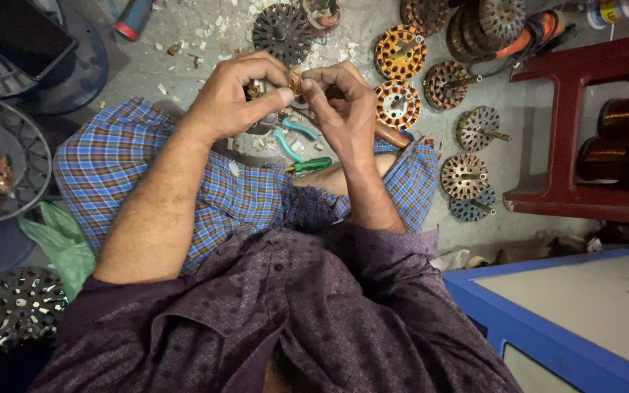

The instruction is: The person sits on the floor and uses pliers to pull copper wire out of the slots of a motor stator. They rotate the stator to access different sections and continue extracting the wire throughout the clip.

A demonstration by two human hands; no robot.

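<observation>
Both hands meet above the knees over the grey floor [183, 65]. The left hand [238, 94] and right hand [340, 102] are each pinched on a small brownish piece [295, 80], possibly a scrap of copper winding, held between the fingertips. Green-handled pliers [293, 135] and a green screwdriver [311, 165] lie just below. Wound stators [400, 52] sit far right, beside a dark red stool [584, 116]

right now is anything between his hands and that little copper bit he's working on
Nothing visible does. The left hand and right hand both already pinch the small copper piece between their fingertips, above the floor. The pliers and screwdriver lie below, apart from them.
</observation>
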